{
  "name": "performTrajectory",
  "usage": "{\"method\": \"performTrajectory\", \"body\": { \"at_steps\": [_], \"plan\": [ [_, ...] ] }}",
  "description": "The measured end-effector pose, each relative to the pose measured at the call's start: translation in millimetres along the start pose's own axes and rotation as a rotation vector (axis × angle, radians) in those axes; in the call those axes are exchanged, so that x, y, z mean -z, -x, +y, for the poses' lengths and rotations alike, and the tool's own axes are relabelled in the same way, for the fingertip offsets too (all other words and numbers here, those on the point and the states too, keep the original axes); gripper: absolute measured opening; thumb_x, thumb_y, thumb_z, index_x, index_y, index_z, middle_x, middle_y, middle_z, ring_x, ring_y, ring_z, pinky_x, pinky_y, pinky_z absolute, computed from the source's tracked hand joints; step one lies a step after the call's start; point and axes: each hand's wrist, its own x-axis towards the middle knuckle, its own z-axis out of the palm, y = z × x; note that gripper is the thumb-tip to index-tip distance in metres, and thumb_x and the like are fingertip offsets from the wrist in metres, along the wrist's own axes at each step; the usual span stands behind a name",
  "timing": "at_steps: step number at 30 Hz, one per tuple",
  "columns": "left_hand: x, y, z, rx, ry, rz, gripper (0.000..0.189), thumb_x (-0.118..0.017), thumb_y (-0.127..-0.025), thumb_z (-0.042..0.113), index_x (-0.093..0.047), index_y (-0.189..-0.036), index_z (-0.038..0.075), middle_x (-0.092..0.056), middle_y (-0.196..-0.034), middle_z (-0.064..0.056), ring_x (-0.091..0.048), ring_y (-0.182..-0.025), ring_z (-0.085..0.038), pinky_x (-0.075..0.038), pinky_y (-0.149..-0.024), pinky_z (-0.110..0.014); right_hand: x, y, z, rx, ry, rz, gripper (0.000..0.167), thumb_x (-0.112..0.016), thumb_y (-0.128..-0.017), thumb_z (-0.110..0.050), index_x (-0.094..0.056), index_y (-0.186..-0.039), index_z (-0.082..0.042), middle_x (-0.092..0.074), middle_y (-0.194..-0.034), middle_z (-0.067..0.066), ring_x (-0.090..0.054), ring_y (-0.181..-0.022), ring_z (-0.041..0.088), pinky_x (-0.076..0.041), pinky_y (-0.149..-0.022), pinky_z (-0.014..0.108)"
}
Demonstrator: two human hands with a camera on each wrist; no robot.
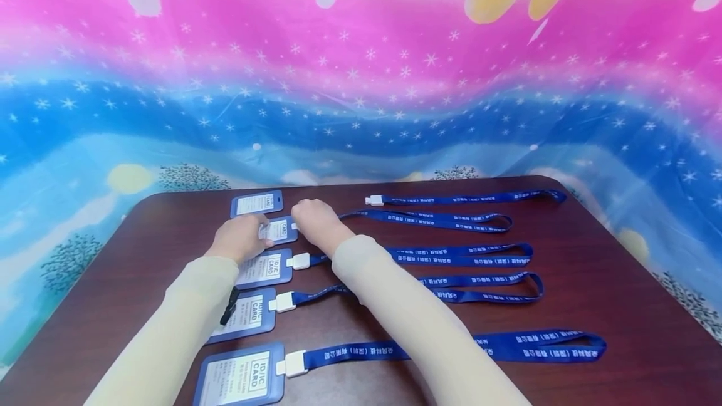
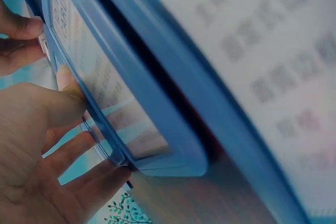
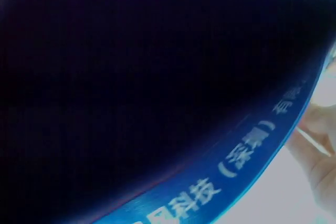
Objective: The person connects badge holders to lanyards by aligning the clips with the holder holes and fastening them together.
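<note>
My left hand (image 1: 239, 237) grips the left end of a blue-framed ID card holder (image 1: 280, 230), second from the back of a column of such holders. In the left wrist view the thumb (image 2: 71, 95) lies along the holder's edge, with fingers beneath. My right hand (image 1: 320, 223) pinches the white clip (image 2: 43, 40) at the holder's slot end, partly hidden by the fingers. From that clip a blue lanyard (image 1: 429, 218) with white lettering runs off to the right. Close in the right wrist view, its printed strap (image 3: 236, 156) passes beside my right fingers (image 3: 315, 166).
Behind lies a card holder (image 1: 256, 203) apart from its lanyard (image 1: 468, 198), whose white clip (image 1: 374, 200) is free. Nearer me, several holders (image 1: 239, 374) are joined to lanyards (image 1: 361, 353) on the dark brown table (image 1: 592, 281). A colourful cloth (image 1: 361, 111) hangs behind.
</note>
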Motion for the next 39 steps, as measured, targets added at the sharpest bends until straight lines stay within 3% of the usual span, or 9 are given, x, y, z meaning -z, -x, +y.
{"method": "performTrajectory", "body": {
  "at_steps": [6, 13, 21, 26, 32, 39],
  "plan": [
    [-2.4, 1.3, 6.5, 0.005, -0.021, -0.025, 0.051, -0.073, -0.091, 0.017, -0.056, -0.134, -0.003, -0.059, -0.126, -0.027, -0.061, -0.098, -0.036, -0.049, -0.094, -0.055, -0.7, 3.2, 6.7, 0.023, 0.026, -0.017, 0.017, -0.065, -0.098, -0.022, -0.072, -0.111, -0.016, -0.069, -0.103, 0.000, -0.063, -0.091, 0.013, -0.054, -0.083, 0.028],
    [2.2, 3.0, 0.9, -0.008, -0.056, -0.031, 0.051, -0.072, -0.091, 0.020, -0.056, -0.134, -0.002, -0.060, -0.128, -0.026, -0.060, -0.100, -0.037, -0.046, -0.094, -0.058, 0.6, 10.1, 13.4, 0.063, 0.002, -0.003, 0.018, -0.062, -0.098, -0.019, -0.072, -0.113, -0.018, -0.070, -0.104, -0.002, -0.064, -0.093, 0.013, -0.054, -0.082, 0.030],
    [9.7, 2.1, -5.5, -0.031, -0.066, -0.047, 0.054, -0.073, -0.090, 0.025, -0.058, -0.134, -0.001, -0.057, -0.133, -0.026, -0.056, -0.116, -0.044, -0.041, -0.095, -0.066, 11.7, 18.3, 44.9, 0.084, 0.040, 0.021, 0.017, -0.059, -0.100, -0.020, -0.072, -0.111, -0.017, -0.070, -0.101, -0.001, -0.065, -0.094, 0.016, -0.055, -0.082, 0.033],
    [11.0, 1.1, -9.4, -0.033, -0.035, -0.068, 0.058, -0.073, -0.089, 0.029, -0.056, -0.136, 0.001, -0.055, -0.136, -0.026, -0.052, -0.121, -0.044, -0.036, -0.095, -0.069, 19.5, 23.2, 79.9, 0.033, 0.051, 0.029, 0.014, -0.061, -0.097, -0.017, -0.072, -0.106, -0.016, -0.070, -0.100, -0.001, -0.066, -0.092, 0.017, -0.056, -0.079, 0.034],
    [11.6, 0.4, -11.5, -0.036, -0.033, -0.070, 0.061, -0.071, -0.090, 0.038, -0.056, -0.138, 0.003, -0.053, -0.138, -0.026, -0.051, -0.122, -0.044, -0.036, -0.094, -0.070, 19.0, 30.0, 118.4, -0.079, -0.012, 0.007, 0.021, -0.059, -0.100, -0.018, -0.072, -0.116, -0.014, -0.070, -0.111, 0.003, -0.066, -0.100, 0.021, -0.056, -0.083, 0.038],
    [11.9, 1.8, -9.5, -0.074, -0.015, 0.035, 0.045, -0.060, -0.099, 0.030, -0.058, -0.135, 0.003, -0.050, -0.141, -0.026, -0.044, -0.130, -0.046, -0.041, -0.095, -0.067, 7.1, 40.7, 144.5, -0.158, -0.134, -0.025, 0.029, -0.059, -0.100, -0.021, -0.068, -0.126, -0.010, -0.067, -0.122, 0.009, -0.064, -0.109, 0.027, -0.053, -0.090, 0.044]
  ]
}}
